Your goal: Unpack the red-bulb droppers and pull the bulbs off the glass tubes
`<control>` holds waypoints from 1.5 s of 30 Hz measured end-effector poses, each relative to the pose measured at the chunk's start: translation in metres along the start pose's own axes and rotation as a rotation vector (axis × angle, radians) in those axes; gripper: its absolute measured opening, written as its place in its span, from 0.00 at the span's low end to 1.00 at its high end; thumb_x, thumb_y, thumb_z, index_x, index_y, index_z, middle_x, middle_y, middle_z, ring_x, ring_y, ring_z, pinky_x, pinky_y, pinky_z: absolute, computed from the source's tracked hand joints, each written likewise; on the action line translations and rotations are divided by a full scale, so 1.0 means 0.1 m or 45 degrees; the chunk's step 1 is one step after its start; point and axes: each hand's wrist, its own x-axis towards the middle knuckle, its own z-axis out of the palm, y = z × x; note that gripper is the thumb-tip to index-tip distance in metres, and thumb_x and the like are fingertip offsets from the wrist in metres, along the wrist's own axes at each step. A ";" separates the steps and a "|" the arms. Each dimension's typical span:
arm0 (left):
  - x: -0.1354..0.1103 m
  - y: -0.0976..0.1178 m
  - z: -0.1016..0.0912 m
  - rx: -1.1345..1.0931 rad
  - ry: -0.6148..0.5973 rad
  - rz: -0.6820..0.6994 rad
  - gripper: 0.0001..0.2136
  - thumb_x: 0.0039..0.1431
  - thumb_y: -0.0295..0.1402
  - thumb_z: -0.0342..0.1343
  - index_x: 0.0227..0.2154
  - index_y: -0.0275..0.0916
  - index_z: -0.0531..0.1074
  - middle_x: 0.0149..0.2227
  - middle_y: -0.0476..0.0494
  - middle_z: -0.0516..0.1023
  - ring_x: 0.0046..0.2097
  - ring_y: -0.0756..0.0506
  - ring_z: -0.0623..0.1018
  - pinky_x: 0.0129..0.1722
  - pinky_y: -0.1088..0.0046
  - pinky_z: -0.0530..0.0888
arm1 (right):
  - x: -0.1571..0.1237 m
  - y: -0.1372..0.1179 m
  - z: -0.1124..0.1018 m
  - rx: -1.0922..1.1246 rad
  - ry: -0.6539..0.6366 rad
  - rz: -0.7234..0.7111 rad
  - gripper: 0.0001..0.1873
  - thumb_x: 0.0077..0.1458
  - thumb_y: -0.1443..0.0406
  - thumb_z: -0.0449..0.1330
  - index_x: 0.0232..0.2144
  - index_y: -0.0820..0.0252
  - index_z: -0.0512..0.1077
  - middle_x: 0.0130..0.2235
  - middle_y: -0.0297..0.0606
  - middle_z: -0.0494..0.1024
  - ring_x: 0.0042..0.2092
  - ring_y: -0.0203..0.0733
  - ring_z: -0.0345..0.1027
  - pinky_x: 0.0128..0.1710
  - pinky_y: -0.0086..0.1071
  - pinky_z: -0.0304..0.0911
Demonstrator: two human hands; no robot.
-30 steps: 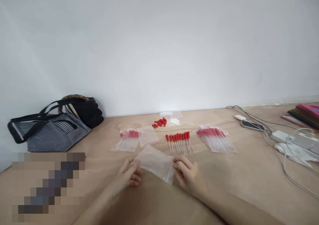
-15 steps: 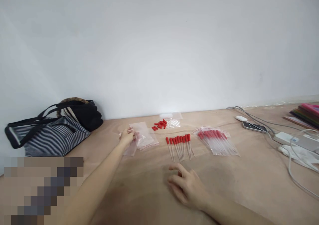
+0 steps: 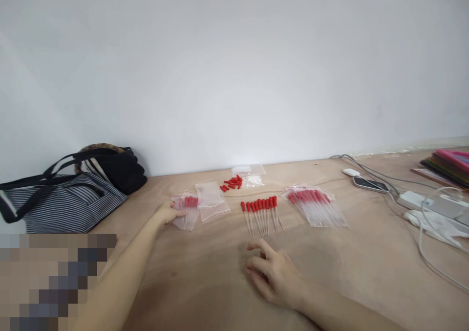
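Observation:
My left hand (image 3: 167,213) reaches out to a clear bag of red-capped droppers (image 3: 186,210) and touches its left edge; whether the fingers grip it I cannot tell. Beside that bag lie empty clear zip bags (image 3: 210,199). My right hand (image 3: 273,272) rests on the wooden table (image 3: 348,267) with fingers loosely spread and nothing in it. Just beyond it lies a row of several loose droppers with red bulbs (image 3: 261,212). A larger bagged pile of droppers (image 3: 315,206) lies to the right, and loose red caps (image 3: 230,183) further back.
A striped bag with black handles (image 3: 66,194) stands at the left against the wall. At the right are a phone (image 3: 371,184), white cables and a power strip (image 3: 432,206), and a stack of coloured sheets (image 3: 449,164). A blurred patch covers the lower left corner.
Both hands held an empty clear bag a second ago. My left hand carried it out to the bag pile, put it down and moved onto the dropper bag. My right hand lowered to the table.

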 end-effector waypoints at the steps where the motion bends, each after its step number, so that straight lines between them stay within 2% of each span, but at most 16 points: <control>1: -0.03 0.01 0.01 -0.071 -0.032 -0.010 0.15 0.33 0.37 0.63 0.19 0.36 0.63 0.21 0.48 0.71 0.28 0.42 0.75 0.21 0.74 0.68 | -0.01 0.00 0.00 0.005 0.001 0.002 0.07 0.51 0.68 0.49 0.29 0.57 0.67 0.45 0.40 0.67 0.29 0.33 0.65 0.26 0.28 0.59; 6: -0.33 0.01 -0.15 -0.481 -0.088 0.003 0.07 0.41 0.32 0.58 0.24 0.37 0.66 0.23 0.51 0.73 0.27 0.48 0.76 0.26 0.76 0.73 | -0.05 0.04 -0.01 0.099 0.034 0.058 0.06 0.49 0.69 0.50 0.30 0.58 0.67 0.45 0.40 0.66 0.29 0.32 0.65 0.28 0.29 0.59; 12: -0.92 -0.10 -0.34 -0.900 -0.215 0.011 0.14 0.32 0.31 0.63 0.27 0.37 0.69 0.24 0.51 0.75 0.26 0.48 0.75 0.25 0.76 0.72 | 0.04 0.05 -0.07 0.471 0.105 0.240 0.06 0.49 0.70 0.51 0.29 0.60 0.68 0.37 0.39 0.68 0.23 0.27 0.60 0.23 0.24 0.58; 15: -1.15 -0.04 -0.15 -0.936 -0.368 -0.045 0.13 0.30 0.30 0.64 0.24 0.36 0.69 0.22 0.51 0.74 0.24 0.49 0.73 0.23 0.77 0.71 | 0.14 0.05 -0.08 0.641 0.207 0.450 0.06 0.49 0.67 0.53 0.29 0.61 0.69 0.28 0.37 0.70 0.28 0.33 0.64 0.27 0.27 0.60; 17: -1.24 0.04 0.08 -0.950 -0.513 0.021 0.12 0.29 0.29 0.63 0.19 0.36 0.65 0.17 0.55 0.70 0.20 0.53 0.69 0.19 0.81 0.67 | 0.19 0.06 -0.05 0.839 0.237 0.635 0.10 0.47 0.63 0.56 0.32 0.62 0.70 0.29 0.38 0.72 0.31 0.36 0.66 0.30 0.29 0.62; 20: -1.28 0.18 0.42 -0.924 -0.870 0.128 0.13 0.30 0.29 0.60 0.14 0.36 0.58 0.17 0.57 0.66 0.17 0.57 0.63 0.16 0.82 0.64 | 0.20 0.07 -0.02 1.234 0.181 0.816 0.21 0.42 0.57 0.61 0.37 0.64 0.69 0.32 0.40 0.74 0.34 0.38 0.68 0.34 0.31 0.62; 23: -1.27 0.28 0.64 -0.809 -1.099 0.190 0.13 0.32 0.30 0.58 0.15 0.36 0.56 0.24 0.55 0.69 0.18 0.58 0.64 0.17 0.82 0.63 | 0.16 0.09 -0.01 1.436 0.020 0.849 0.22 0.38 0.53 0.62 0.33 0.65 0.71 0.25 0.36 0.74 0.27 0.35 0.66 0.27 0.28 0.60; 26: -1.25 0.33 0.70 -0.634 -1.153 0.266 0.11 0.34 0.30 0.57 0.16 0.36 0.57 0.24 0.54 0.69 0.19 0.57 0.65 0.18 0.82 0.62 | 0.12 0.11 0.01 1.433 -0.052 0.927 0.20 0.35 0.54 0.64 0.27 0.65 0.71 0.19 0.31 0.71 0.20 0.30 0.61 0.22 0.26 0.56; 29: -1.26 0.34 0.64 -0.384 -1.035 0.430 0.09 0.38 0.33 0.55 0.21 0.38 0.60 0.20 0.55 0.66 0.22 0.53 0.67 0.21 0.78 0.63 | 0.13 0.10 0.07 1.436 -0.051 1.038 0.19 0.31 0.57 0.66 0.25 0.65 0.70 0.19 0.30 0.70 0.20 0.31 0.61 0.22 0.26 0.58; 31: -1.30 0.34 0.58 -0.209 -0.713 0.677 0.09 0.40 0.34 0.55 0.26 0.38 0.63 0.25 0.52 0.69 0.27 0.50 0.69 0.27 0.75 0.66 | 0.16 0.08 0.11 1.456 -0.068 1.057 0.18 0.32 0.58 0.65 0.25 0.65 0.70 0.20 0.31 0.71 0.21 0.31 0.62 0.23 0.27 0.60; 33: -1.37 0.35 0.55 -0.035 -0.279 0.935 0.10 0.43 0.34 0.55 0.30 0.38 0.65 0.32 0.47 0.71 0.35 0.46 0.70 0.35 0.70 0.66 | 0.20 0.05 0.16 1.434 -0.067 1.044 0.15 0.34 0.59 0.63 0.23 0.65 0.70 0.18 0.30 0.70 0.20 0.30 0.61 0.22 0.26 0.59; 35: -1.48 0.38 0.57 0.109 -0.001 1.089 0.07 0.47 0.35 0.52 0.29 0.38 0.66 0.33 0.46 0.71 0.38 0.45 0.69 0.38 0.69 0.64 | 0.24 0.02 0.20 1.372 -0.043 1.007 0.10 0.36 0.62 0.61 0.21 0.65 0.70 0.16 0.28 0.67 0.18 0.29 0.58 0.20 0.24 0.57; 37: -1.61 0.43 0.64 0.234 0.006 1.107 0.08 0.52 0.37 0.49 0.23 0.38 0.66 0.27 0.48 0.71 0.32 0.47 0.69 0.35 0.71 0.63 | 0.27 -0.01 0.23 1.332 -0.013 0.949 0.07 0.37 0.65 0.59 0.20 0.65 0.70 0.14 0.27 0.64 0.17 0.27 0.55 0.18 0.23 0.53; 40: -1.77 0.51 0.75 0.335 -0.220 0.946 0.14 0.54 0.38 0.46 0.18 0.38 0.66 0.19 0.51 0.69 0.24 0.50 0.67 0.28 0.75 0.60 | 0.29 -0.05 0.27 1.343 -0.003 0.880 0.06 0.38 0.66 0.56 0.20 0.66 0.71 0.15 0.28 0.64 0.18 0.27 0.55 0.18 0.22 0.51; 42: -1.82 0.55 0.81 0.331 -0.312 0.817 0.17 0.55 0.40 0.44 0.17 0.37 0.66 0.18 0.51 0.69 0.22 0.51 0.67 0.24 0.76 0.57 | 0.28 -0.08 0.26 1.396 -0.040 0.845 0.08 0.38 0.68 0.54 0.22 0.66 0.72 0.17 0.29 0.68 0.20 0.28 0.58 0.20 0.23 0.52; 45: -1.80 0.58 0.85 0.317 -0.305 0.708 0.19 0.55 0.41 0.41 0.15 0.37 0.66 0.17 0.50 0.68 0.21 0.51 0.66 0.21 0.76 0.55 | 0.27 -0.11 0.20 1.599 -0.151 0.770 0.13 0.35 0.71 0.52 0.26 0.64 0.74 0.21 0.31 0.73 0.24 0.31 0.64 0.26 0.25 0.58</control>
